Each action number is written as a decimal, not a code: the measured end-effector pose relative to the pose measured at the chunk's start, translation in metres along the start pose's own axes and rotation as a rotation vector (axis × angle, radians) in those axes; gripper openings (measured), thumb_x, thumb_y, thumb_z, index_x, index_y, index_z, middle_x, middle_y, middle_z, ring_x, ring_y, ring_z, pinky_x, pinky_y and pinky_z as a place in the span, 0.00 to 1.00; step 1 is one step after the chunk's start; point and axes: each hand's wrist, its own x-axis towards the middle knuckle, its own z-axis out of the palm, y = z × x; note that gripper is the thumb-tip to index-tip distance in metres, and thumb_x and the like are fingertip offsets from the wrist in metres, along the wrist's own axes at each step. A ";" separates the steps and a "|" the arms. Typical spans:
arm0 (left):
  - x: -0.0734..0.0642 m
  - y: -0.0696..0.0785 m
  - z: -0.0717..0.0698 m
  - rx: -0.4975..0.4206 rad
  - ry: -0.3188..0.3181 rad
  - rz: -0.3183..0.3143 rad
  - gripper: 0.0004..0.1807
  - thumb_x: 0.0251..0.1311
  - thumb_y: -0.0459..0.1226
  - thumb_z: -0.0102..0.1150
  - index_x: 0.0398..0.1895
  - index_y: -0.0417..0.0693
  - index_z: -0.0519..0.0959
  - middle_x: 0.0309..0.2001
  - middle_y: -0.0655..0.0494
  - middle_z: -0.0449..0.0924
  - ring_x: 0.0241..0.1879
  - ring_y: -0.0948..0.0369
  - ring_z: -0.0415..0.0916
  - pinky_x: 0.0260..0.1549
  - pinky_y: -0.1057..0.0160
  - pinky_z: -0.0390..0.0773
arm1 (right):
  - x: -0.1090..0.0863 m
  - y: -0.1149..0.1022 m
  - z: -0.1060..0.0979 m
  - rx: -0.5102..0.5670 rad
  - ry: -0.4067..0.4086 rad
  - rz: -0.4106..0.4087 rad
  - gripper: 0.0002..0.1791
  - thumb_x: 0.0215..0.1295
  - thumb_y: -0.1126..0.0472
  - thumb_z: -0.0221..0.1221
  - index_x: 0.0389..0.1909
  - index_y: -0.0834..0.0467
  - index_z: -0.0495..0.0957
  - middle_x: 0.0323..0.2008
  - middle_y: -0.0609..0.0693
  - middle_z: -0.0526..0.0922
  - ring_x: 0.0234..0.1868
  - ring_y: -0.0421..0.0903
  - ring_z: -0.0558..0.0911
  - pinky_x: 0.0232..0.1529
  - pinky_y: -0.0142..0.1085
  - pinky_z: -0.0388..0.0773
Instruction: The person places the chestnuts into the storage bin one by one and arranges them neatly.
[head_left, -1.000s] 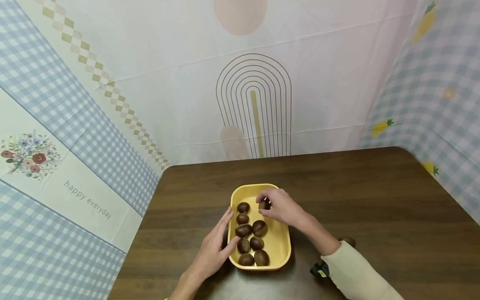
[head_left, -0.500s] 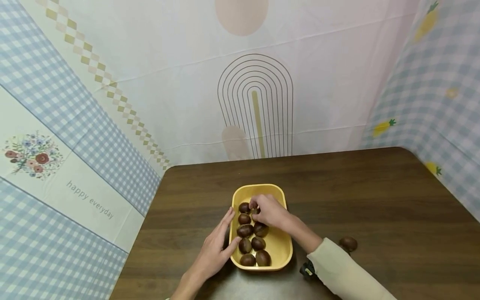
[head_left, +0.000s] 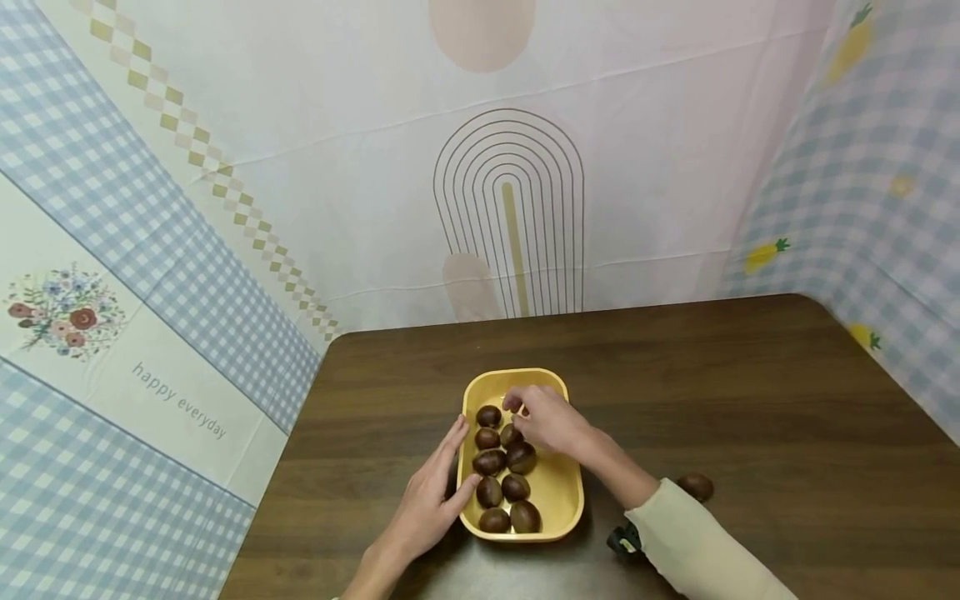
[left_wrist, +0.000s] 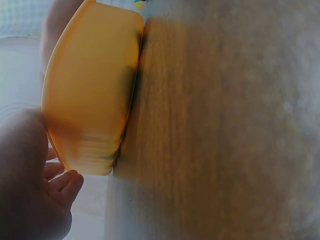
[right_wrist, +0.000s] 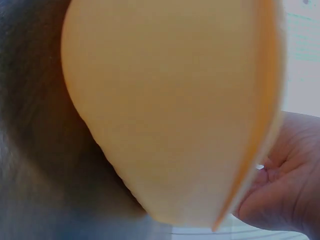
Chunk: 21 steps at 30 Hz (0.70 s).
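A yellow tray (head_left: 573,500) stands on the table with several chestnuts in two columns. My left hand (head_left: 429,496) lies along the tray's left side, fingers fairly straight, fingertips and thumb at the rim. The left wrist view shows that hand (left_wrist: 35,175) against the tray's outer wall (left_wrist: 90,80). My right hand (head_left: 551,421) is over the tray's far right part, fingers loosely bent and apart, just above the top chestnut (head_left: 512,435) of the right column. In the right wrist view the tray wall (right_wrist: 165,110) hides the right fingertips; part of the hand (right_wrist: 285,180) shows.
A loose chestnut (head_left: 696,487) lies on the brown wooden table (head_left: 750,400) to the right, beyond my right sleeve (head_left: 697,542). A black wrist device (head_left: 625,540) hangs under the right cuff. Printed cloth (head_left: 360,208) stands behind the table.
My right hand brought a chestnut left and nearer, set it atop the right column, let go and drew back slightly. My left hand stayed at the tray.
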 end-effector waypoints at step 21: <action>0.000 0.002 -0.001 -0.033 -0.010 -0.024 0.40 0.74 0.40 0.64 0.84 0.44 0.59 0.84 0.51 0.55 0.79 0.54 0.58 0.72 0.41 0.67 | -0.079 0.043 -0.098 0.029 0.171 0.083 0.07 0.71 0.67 0.66 0.47 0.57 0.86 0.42 0.48 0.88 0.42 0.47 0.85 0.44 0.47 0.85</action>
